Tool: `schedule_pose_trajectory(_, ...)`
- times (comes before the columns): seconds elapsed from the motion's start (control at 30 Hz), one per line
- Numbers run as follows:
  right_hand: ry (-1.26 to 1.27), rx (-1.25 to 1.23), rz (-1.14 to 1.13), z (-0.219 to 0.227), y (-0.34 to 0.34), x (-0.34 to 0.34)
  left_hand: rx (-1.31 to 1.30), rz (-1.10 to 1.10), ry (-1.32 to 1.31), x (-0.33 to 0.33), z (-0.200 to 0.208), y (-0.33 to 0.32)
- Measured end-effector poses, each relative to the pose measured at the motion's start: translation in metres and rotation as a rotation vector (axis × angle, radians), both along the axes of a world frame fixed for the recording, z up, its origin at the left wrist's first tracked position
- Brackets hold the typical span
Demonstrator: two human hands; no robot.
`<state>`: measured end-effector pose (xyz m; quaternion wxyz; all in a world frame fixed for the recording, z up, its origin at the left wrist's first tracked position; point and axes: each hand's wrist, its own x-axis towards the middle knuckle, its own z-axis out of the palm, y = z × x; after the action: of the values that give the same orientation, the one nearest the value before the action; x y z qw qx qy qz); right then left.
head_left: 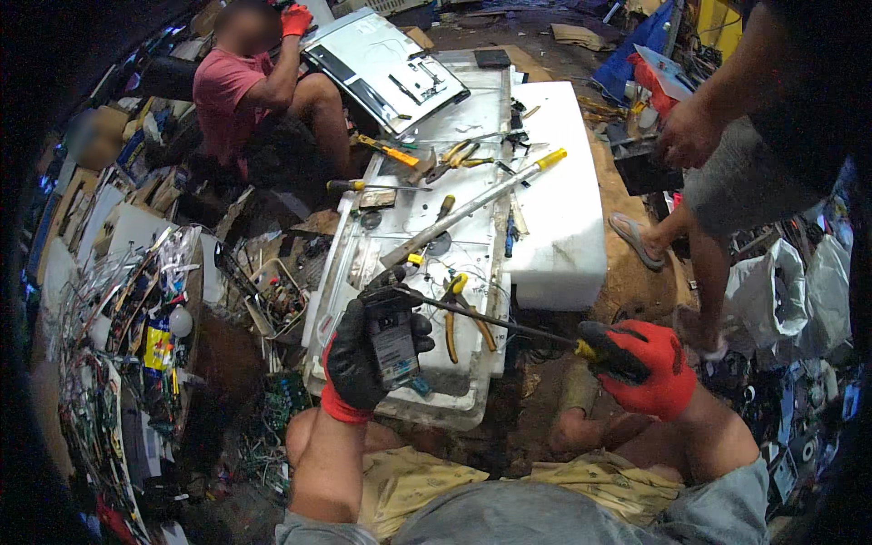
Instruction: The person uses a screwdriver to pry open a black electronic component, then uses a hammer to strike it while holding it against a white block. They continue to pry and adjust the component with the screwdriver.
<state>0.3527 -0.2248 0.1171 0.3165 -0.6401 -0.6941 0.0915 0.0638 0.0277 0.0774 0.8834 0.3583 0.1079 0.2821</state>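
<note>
My left hand (350,359), in a black and red work glove, grips a small flat dark rectangular device (394,343) with a pale label. The kind of device is not plain. In my gloved right hand (647,368) is a long screwdriver (495,322) with a yellow and black handle. Its shaft slants left, and its tip meets the top edge of the device or lies just by it; I cannot tell which. Behind the shaft, yellow-handled pliers (457,313) lie on the white worktop (445,386).
More tools lie farther up the worktop: pliers (451,162), an orange-handled tool (389,151) and a long metal bar (472,211). A person (241,91) sits far left beside a flat panel (381,68). Another person's hand (688,134) holds a dark box at right. Electronic scrap (136,336) heaps at left.
</note>
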Motion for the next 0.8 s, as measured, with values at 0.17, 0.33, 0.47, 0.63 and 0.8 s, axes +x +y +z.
schedule_pose_trajectory(0.17,-0.059,0.032,0.016,0.005,0.001,-0.002,0.052,0.001,0.038,0.001,-0.004,-0.002)
schedule_pose_trajectory(0.33,-0.134,-0.011,0.031,0.013,0.0,-0.001,0.016,-0.008,0.072,0.002,0.001,-0.004)
schedule_pose_trajectory(0.47,-0.254,0.073,0.036,0.01,-0.005,0.002,-0.021,0.004,0.107,0.0,0.0,-0.006)
schedule_pose_trajectory(0.63,-0.489,0.144,0.06,0.009,-0.016,0.004,0.201,0.008,0.248,-0.008,0.003,-0.009)
schedule_pose_trajectory(0.8,-0.462,0.071,0.123,0.012,-0.022,0.006,0.316,-0.062,0.446,-0.011,0.002,-0.008)
